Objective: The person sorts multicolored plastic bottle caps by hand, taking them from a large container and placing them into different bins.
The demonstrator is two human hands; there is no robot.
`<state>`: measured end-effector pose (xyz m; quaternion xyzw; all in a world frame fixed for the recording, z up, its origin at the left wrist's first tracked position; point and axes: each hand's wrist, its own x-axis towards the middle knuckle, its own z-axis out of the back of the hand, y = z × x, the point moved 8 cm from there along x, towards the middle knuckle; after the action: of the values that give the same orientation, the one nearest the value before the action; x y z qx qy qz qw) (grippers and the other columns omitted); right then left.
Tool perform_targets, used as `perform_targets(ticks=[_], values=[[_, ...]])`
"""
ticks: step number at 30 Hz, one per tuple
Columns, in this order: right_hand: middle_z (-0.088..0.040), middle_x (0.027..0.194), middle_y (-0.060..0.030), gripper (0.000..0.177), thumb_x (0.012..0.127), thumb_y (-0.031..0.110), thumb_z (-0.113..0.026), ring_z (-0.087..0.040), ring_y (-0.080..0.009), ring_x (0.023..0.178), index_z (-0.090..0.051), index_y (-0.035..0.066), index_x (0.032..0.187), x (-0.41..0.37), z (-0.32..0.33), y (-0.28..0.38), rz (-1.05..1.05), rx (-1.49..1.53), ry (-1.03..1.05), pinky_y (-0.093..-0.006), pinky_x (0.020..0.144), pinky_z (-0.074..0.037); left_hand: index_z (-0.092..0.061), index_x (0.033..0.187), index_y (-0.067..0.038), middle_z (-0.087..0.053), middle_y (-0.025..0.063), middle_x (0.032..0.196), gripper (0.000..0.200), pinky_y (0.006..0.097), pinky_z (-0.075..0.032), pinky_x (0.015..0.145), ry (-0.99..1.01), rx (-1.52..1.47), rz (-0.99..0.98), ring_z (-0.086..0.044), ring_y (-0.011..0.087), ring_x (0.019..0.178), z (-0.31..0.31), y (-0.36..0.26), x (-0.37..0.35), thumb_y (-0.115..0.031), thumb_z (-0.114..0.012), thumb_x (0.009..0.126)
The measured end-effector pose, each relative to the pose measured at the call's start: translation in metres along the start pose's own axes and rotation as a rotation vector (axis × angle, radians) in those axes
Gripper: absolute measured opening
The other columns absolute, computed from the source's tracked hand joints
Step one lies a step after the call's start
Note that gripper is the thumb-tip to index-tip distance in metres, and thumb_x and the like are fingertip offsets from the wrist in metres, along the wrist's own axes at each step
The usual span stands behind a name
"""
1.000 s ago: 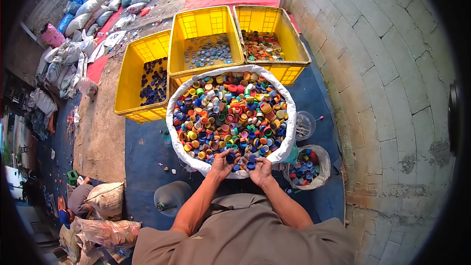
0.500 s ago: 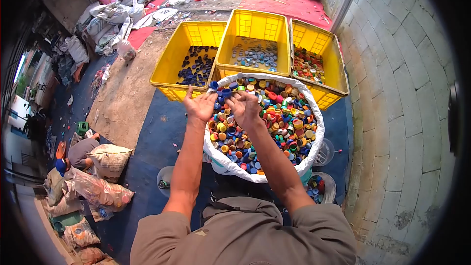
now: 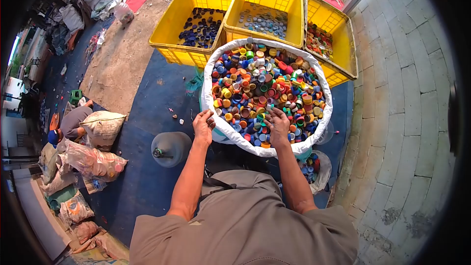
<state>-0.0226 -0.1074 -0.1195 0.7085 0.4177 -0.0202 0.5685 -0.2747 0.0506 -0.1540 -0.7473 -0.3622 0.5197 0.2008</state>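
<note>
A white sack (image 3: 321, 140) with a rolled rim stands full of mixed coloured bottle caps (image 3: 267, 88). My left hand (image 3: 203, 123) is at the sack's left rim, its fingers curled together; whatever they may hold is too small to name. Over the lower middle of the caps is my right hand (image 3: 278, 125), with a small pale cap near its bent fingertips; whether it is gripped is unclear. Behind the sack, a left yellow crate (image 3: 189, 51) contains dark blue caps, a middle yellow crate (image 3: 265, 38) pale ones, and a right yellow crate (image 3: 343, 66) red and orange ones.
A clear, rounded container (image 3: 170, 149) stands on the blue ground sheet left of my forearm. A smaller bag of caps (image 3: 321, 172) is right of the sack. A block wall (image 3: 397, 103) runs along the right. Another person (image 3: 73, 122) crouches among filled sacks at the left.
Both hands have drawn back toward my body from the far left part of the sack and moved apart. The blue caps near them are gone from there. The view has tilted downward.
</note>
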Motion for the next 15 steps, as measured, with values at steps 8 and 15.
perform_targets(ticks=[8,15], values=[[-0.064,0.099,-0.0105,0.033,0.082,-0.009,-0.042,-0.063,-0.0131,0.081,-0.053,-0.002,0.113,-0.057,0.095,-0.042,0.149,-0.452,-0.211,-0.0245,0.07,-0.052,-0.059,0.102,0.001,-0.067,0.0062,0.082,0.03,0.0281,-0.05,0.07,0.11,0.766,-0.359,-0.063,0.0152,0.076,-0.002,0.037,-0.026,-0.012,-0.072,0.078],[-0.064,0.098,-0.009,0.031,0.082,-0.008,-0.047,-0.062,-0.0131,0.084,-0.056,-0.002,0.11,-0.065,0.07,-0.033,0.261,-0.518,-0.147,-0.0238,0.077,-0.051,-0.059,0.106,-0.003,-0.071,0.0061,0.088,0.037,0.0332,-0.046,0.082,0.175,1.238,-0.714,-0.062,0.0223,0.087,-0.046,0.026,-0.034,-0.014,-0.075,0.074]])
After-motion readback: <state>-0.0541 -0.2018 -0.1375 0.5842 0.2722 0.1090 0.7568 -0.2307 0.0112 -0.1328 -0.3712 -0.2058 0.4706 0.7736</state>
